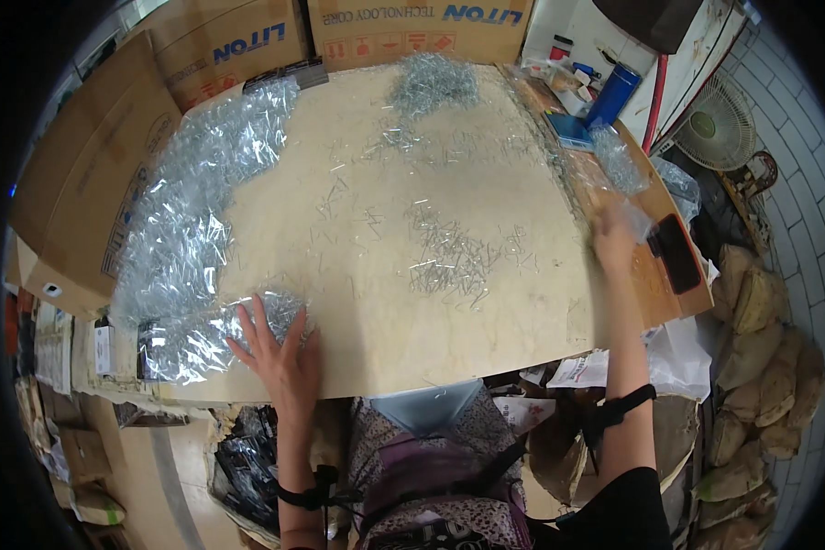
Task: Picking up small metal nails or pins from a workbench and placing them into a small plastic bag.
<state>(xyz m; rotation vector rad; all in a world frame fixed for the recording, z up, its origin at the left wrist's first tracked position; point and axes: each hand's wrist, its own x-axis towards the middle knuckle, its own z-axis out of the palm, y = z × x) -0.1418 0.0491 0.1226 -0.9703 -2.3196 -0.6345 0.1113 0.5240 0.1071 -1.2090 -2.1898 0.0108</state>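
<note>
My left hand (284, 353) lies with its fingers spread at the near left of the wooden board, fingertips on the edge of a heap of clear plastic pieces (183, 220). At the board's right side, my right hand (616, 234) is slightly blurred. Its fingers are closed on a crumpled clear plastic bag (639, 220) above the orange-brown side shelf. Small thin metal-looking pins (454, 261) lie scattered on the middle of the board (357, 321). A denser pile of the same pins (435, 82) sits at the far edge.
Cardboard boxes (82, 174) wall the left and far sides. A dark phone (679, 254), a bag of small pieces (619, 160), a blue box (570, 131) and a blue can (613, 94) stand along the right shelf. A fan (715, 124) and stacked sacks (752, 367) are beyond.
</note>
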